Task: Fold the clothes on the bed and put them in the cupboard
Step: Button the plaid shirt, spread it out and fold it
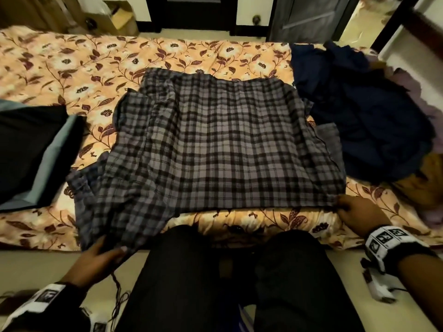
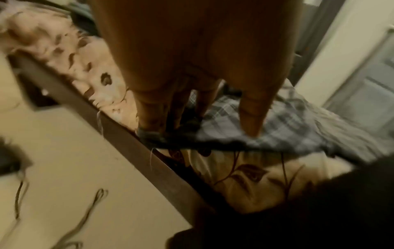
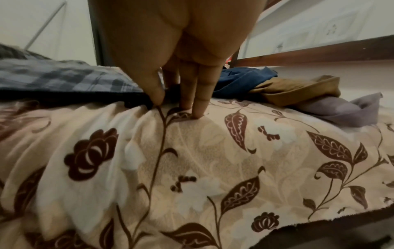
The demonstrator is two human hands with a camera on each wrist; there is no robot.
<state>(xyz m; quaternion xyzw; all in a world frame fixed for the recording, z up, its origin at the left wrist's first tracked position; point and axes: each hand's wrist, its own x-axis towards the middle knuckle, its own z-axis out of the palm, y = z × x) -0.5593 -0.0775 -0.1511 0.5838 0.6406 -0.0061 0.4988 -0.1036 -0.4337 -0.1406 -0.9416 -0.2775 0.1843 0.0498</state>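
Note:
A grey and black plaid shirt (image 1: 215,144) lies spread on the floral bedspread (image 1: 72,68), back side up, its left part rumpled and hanging over the near edge. My left hand (image 1: 103,257) grips that hanging lower left corner, thumb on top; in the left wrist view the fingers (image 2: 149,118) pinch the plaid shirt (image 2: 266,128). My right hand (image 1: 352,209) pinches the shirt's near right corner against the bed; the right wrist view shows thumb and fingers (image 3: 200,101) at the edge of the plaid shirt (image 3: 64,79).
A heap of dark blue clothes (image 1: 359,111), with a mustard piece (image 1: 426,185) and a lilac piece under it, lies on the bed's right. A black and grey-blue folded item (image 1: 31,159) lies at the left. A cardboard box (image 1: 117,17) and dark doors stand beyond the bed.

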